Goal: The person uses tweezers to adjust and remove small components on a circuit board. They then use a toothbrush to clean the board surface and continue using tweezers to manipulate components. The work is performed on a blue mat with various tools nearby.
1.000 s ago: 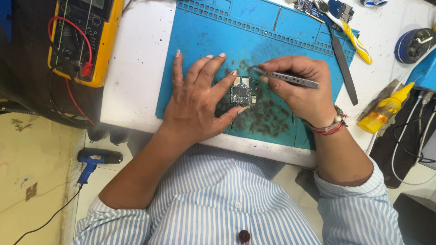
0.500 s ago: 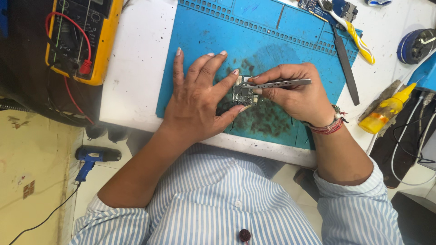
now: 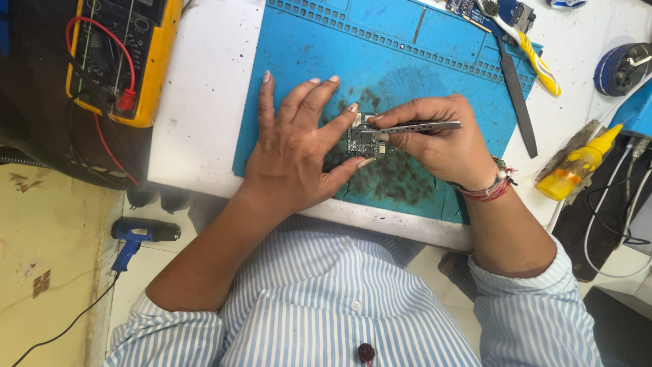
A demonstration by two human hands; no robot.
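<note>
A small dark circuit board (image 3: 362,140) lies on the blue work mat (image 3: 407,61). My left hand (image 3: 299,146) rests flat on the mat and pins the board between index finger and thumb. My right hand (image 3: 441,143) grips metal tweezers (image 3: 415,126), held nearly level, with their tips at the board's top edge. Dark smudges mark the mat around the board.
A yellow multimeter (image 3: 119,58) with red leads sits at the left. A black blade tool (image 3: 517,98), a yellow-handled brush (image 3: 536,61) and small boards lie at the mat's far right. A yellow squeeze bottle (image 3: 577,166) and cables are on the right. A blue heat gun (image 3: 139,238) lies on the floor.
My right hand has swung the tweezers from a slanted hold over the mat down to the board, so their tips now touch its top edge. My left hand stays put.
</note>
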